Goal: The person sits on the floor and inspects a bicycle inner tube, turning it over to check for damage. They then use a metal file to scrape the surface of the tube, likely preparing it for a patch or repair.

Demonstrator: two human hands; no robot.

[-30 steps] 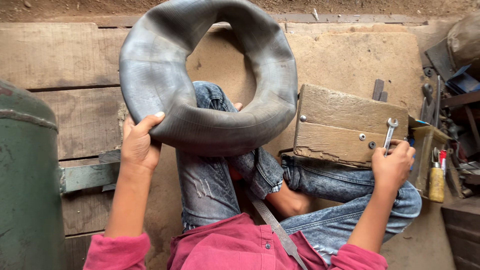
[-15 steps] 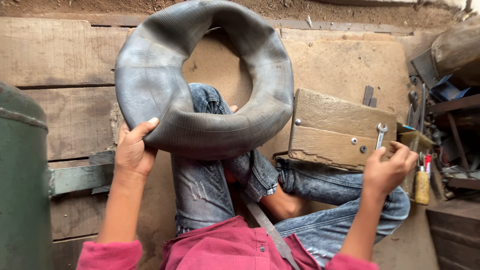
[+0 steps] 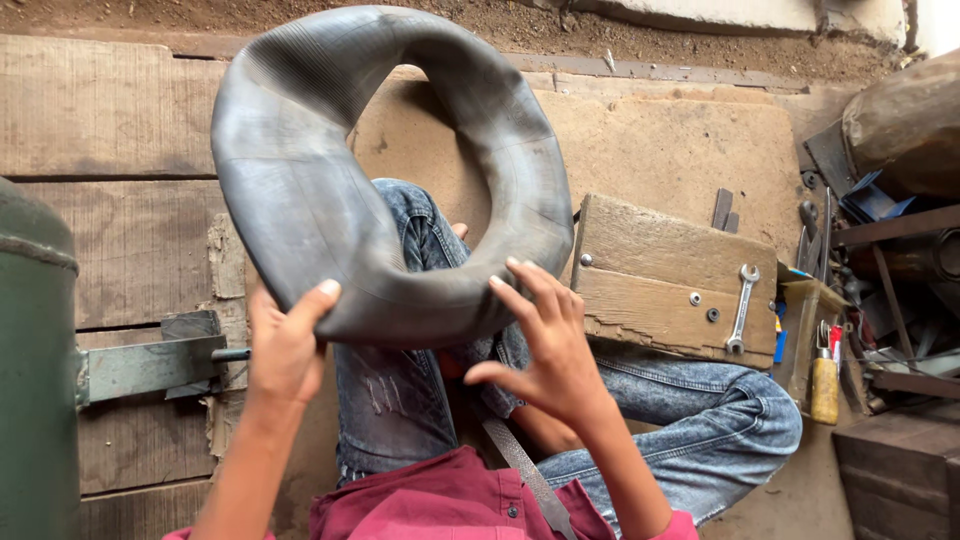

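Observation:
A black rubber inner tube (image 3: pixel 300 190), inflated and ring-shaped, stands upright over my jeans-clad knees. My left hand (image 3: pixel 285 345) grips its lower left rim, thumb on the near face. My right hand (image 3: pixel 545 340) rests with spread fingers against the tube's lower right rim. A silver spanner (image 3: pixel 741 308) lies on a worn wooden block (image 3: pixel 660 275) to the right, apart from both hands.
A green metal tank (image 3: pixel 35 360) with a grey bracket (image 3: pixel 150 365) stands at the left. Tools, a yellow-handled screwdriver (image 3: pixel 824 385) and metal clutter (image 3: pixel 890 250) crowd the right side. Wooden planks (image 3: pixel 110 120) and dirt lie beyond.
My right hand left the spanner on the wooden block and came over to the tube's lower right rim. The tube sits closer and slightly turned.

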